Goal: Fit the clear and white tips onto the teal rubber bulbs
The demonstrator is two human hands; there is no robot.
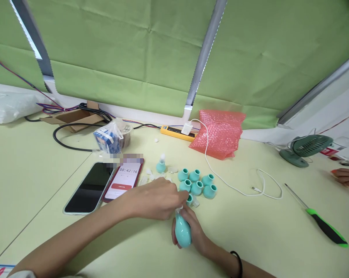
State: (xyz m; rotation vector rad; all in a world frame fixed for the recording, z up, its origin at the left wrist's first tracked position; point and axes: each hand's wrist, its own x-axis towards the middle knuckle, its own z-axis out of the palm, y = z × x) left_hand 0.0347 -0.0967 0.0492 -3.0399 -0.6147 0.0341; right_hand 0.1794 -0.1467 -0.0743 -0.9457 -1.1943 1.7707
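Observation:
My right hand (193,229) is wrapped round a teal rubber bulb (182,231) lying low over the table. My left hand (157,199) reaches across from the left with its fingers pinched at the bulb's top end, on a small teal piece (189,199) I can barely make out. Just beyond the hands stands a cluster of several teal bulbs (198,184) with open necks. One more teal bulb with a clear tip (160,165) stands apart, with small clear plastic tips (172,170) scattered near it.
Two phones lie at the left, a dark one (89,188) and one showing a timer (123,178). Behind are a bagged packet (112,139), yellow power strip (177,133), pink bubble wrap (220,133) and white cable (249,187). A green-handled screwdriver (322,224), small fan (304,148) and another person's hand (346,177) are at the right.

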